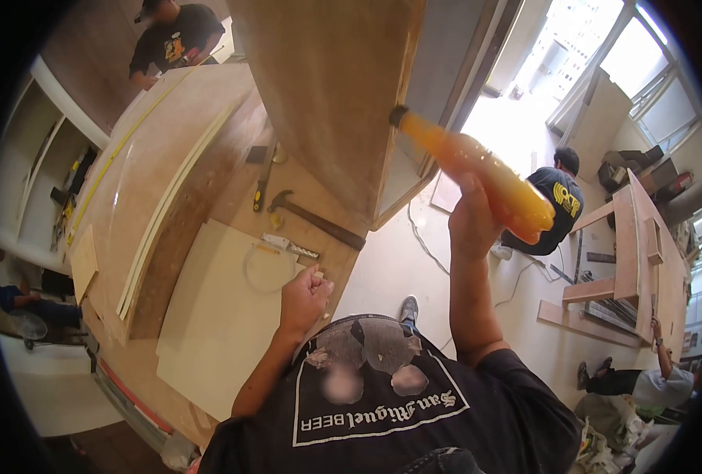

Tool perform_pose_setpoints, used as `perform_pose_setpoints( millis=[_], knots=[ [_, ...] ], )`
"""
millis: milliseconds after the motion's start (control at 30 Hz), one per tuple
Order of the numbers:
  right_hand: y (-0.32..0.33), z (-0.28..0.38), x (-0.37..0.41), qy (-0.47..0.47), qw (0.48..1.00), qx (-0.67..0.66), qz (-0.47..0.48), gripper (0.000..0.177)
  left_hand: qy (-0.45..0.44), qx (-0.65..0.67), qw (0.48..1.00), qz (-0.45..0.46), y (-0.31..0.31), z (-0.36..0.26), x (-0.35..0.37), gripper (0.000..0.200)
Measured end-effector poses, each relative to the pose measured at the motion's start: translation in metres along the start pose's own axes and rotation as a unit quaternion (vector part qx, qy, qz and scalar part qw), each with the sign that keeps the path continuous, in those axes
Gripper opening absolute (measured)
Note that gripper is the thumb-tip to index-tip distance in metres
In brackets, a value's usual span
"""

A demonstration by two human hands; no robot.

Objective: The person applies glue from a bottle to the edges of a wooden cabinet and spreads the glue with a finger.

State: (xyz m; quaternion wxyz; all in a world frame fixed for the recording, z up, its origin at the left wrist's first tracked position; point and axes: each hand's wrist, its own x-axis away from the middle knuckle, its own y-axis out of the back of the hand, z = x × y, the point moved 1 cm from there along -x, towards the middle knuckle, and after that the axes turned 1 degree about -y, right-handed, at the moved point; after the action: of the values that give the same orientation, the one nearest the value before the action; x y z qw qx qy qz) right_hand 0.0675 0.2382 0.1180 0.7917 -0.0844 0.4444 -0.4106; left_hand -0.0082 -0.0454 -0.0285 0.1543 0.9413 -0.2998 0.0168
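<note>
My right hand (476, 217) is wrapped round a plastic bottle (489, 170) of orange drink and holds it up in front of me. The bottle is tilted, its dark-tipped neck pointing up and left. Low over the edge of the wooden workbench, my left hand (307, 299) is curled closed. Whatever its fingers hold, if anything, is hidden. Just beyond it lie a utility knife (290, 246) and a ring of thin clear material (261, 268) on a pale board (221, 308). Farther up the bench lies a claw hammer (319, 220), with a yellow-and-black-handled tool (260, 189) beside it.
A curved wooden panel (185, 170) stands on the left, with a yellow tape measure (122, 148) across it. A tall plywood piece (327, 95) rises ahead. One person (176, 39) works beyond the panel; another (552, 197) crouches at right. A cable (424, 237) crosses the floor.
</note>
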Motion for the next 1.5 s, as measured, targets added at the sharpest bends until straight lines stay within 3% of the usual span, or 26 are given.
perform_pose_setpoints(
  millis=[233, 467, 633, 733, 767, 900, 1000, 1133, 1233, 1367, 1500],
  knots=[
    [0.001, -0.012, 0.018, -0.018, 0.999, 0.001, -0.032, 0.040, 0.028, 0.012, 0.999, -0.011, -0.001, -0.003, 0.000, 0.054],
    [0.050, -0.037, 0.071, -0.154, 0.983, 0.088, -0.037, 0.042, 0.037, -0.027, 0.999, 0.000, -0.002, 0.007, 0.002, 0.054],
    [0.045, -0.038, 0.050, -0.131, 0.990, 0.016, -0.052, 0.039, 0.024, -0.029, 0.999, 0.012, -0.011, 0.004, -0.001, 0.054],
    [0.048, -0.041, 0.041, -0.085, 0.995, 0.042, -0.013, 0.040, 0.027, -0.011, 0.999, 0.017, -0.017, 0.004, -0.001, 0.055],
    [0.045, -0.038, 0.049, -0.126, 0.991, 0.019, -0.042, 0.039, 0.026, -0.001, 1.000, 0.017, -0.018, 0.004, -0.002, 0.055],
    [0.065, -0.056, 0.092, -0.219, 0.964, 0.127, -0.085, 0.038, 0.045, -0.053, 0.997, 0.017, -0.017, 0.004, -0.002, 0.053],
    [0.082, -0.070, 0.112, -0.240, 0.959, 0.141, -0.053, 0.043, 0.026, -0.091, 0.995, 0.022, -0.019, 0.014, -0.005, 0.053],
    [0.086, -0.073, 0.109, -0.222, 0.956, 0.188, -0.039, 0.041, 0.013, -0.091, 0.995, 0.031, -0.026, 0.013, -0.007, 0.053],
    [0.068, -0.057, 0.087, -0.195, 0.974, 0.102, -0.060, 0.042, 0.020, -0.089, 0.995, 0.041, -0.028, 0.009, -0.007, 0.054],
    [0.050, -0.044, 0.071, -0.119, 0.989, 0.082, -0.012, 0.037, 0.030, -0.075, 0.996, 0.042, -0.028, 0.006, -0.004, 0.055],
    [0.065, -0.062, 0.093, -0.140, 0.980, 0.141, -0.027, 0.040, 0.039, -0.085, 0.995, 0.029, -0.025, 0.008, -0.003, 0.056]
  ],
)
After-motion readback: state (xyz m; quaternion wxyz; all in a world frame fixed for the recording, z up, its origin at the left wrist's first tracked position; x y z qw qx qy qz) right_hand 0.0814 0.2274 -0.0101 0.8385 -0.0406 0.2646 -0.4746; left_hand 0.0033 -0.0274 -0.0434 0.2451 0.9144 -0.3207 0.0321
